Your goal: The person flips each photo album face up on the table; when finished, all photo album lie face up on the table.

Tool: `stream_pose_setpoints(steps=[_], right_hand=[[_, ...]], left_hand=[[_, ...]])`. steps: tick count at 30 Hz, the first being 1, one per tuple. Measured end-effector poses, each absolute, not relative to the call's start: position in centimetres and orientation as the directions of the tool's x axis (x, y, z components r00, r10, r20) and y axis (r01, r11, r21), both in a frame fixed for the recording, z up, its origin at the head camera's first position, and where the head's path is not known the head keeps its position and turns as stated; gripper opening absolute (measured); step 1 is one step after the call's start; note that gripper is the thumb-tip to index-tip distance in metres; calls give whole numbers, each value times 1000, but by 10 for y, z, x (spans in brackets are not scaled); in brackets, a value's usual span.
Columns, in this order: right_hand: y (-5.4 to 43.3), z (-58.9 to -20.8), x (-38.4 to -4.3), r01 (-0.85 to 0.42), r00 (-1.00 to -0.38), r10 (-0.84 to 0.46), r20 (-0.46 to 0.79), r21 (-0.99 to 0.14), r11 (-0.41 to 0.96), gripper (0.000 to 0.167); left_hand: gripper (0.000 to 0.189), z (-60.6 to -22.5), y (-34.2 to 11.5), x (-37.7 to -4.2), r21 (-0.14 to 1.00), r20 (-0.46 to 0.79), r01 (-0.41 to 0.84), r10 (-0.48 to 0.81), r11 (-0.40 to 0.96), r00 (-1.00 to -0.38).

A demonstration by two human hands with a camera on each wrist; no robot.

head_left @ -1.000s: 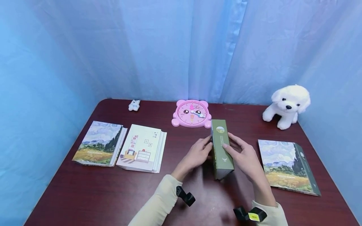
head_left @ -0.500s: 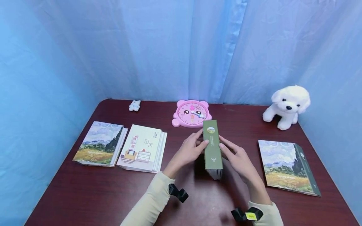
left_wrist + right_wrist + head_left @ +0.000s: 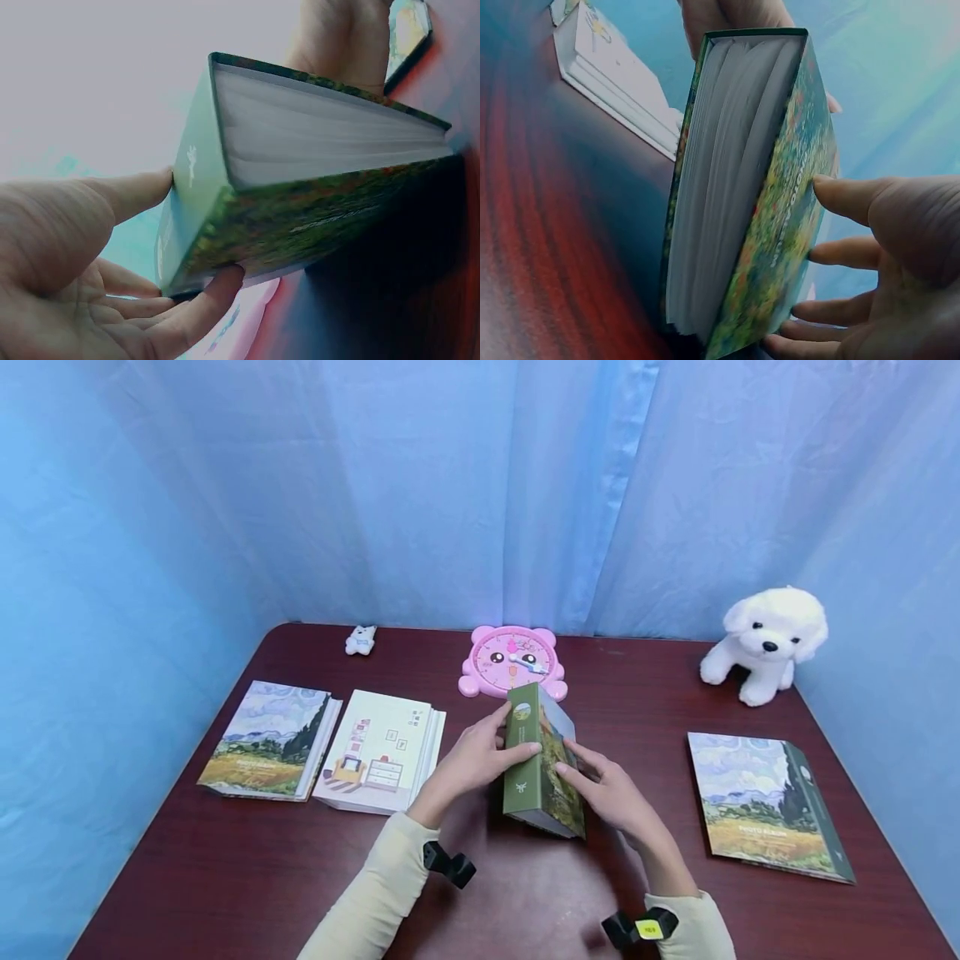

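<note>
A thick photo album (image 3: pixel 557 781) with a green spine and a painted landscape cover stands tilted on its page edges at the table's middle. Its spine faces up and left, its cover right. My left hand (image 3: pixel 468 760) grips it at the spine: in the left wrist view the thumb presses the green spine (image 3: pixel 191 157) and the fingers lie against the left cover. From the other side my right hand (image 3: pixel 611 789) touches the cover with thumb and fingertips, all on the same lettered face (image 3: pixel 787 202) in the right wrist view.
Two albums, one landscape (image 3: pixel 266 739) and one cream (image 3: pixel 378 747), lie at the left. Another landscape album (image 3: pixel 757 802) lies at the right. Behind are a pink clock (image 3: pixel 510 660), a plush dog (image 3: pixel 772 639) and a small white figure (image 3: pixel 361 641). Blue curtains (image 3: pixel 420 510) surround the table.
The album has moved left with both hands and rolled, so the spine has turned leftward and the right-hand cover has come into view. The other things have stayed in place.
</note>
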State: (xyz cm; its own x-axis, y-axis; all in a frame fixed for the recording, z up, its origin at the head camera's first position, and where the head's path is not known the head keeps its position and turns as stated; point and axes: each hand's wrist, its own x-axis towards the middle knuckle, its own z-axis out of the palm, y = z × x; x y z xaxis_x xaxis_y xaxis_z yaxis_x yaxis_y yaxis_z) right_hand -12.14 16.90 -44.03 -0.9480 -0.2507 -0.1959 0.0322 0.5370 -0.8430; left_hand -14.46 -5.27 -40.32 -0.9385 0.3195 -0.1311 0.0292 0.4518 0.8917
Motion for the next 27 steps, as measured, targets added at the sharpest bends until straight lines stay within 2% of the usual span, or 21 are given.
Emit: stream_pose_setpoints(steps=[8,14,20,27], right_hand=[[163,-448,-124,47,-958,-200,-206,-801,597,71],[159,-447,-123,56,-955,-187,-232,-758,650,78],[159,-447,-123,-20,-962,-206,-180,-705,709,76],[162,-450,-126,-41,-965,-199,-169,-656,754,73]], left_hand=[[80,-406,-66,-146,796,-187,21,279,605,-942],[72,-410,-71,-146,751,-231,6,271,661,-934],[65,-415,-68,-147,707,-239,7,248,707,-939],[63,-420,-62,-147,682,-235,23,249,731,-940]])
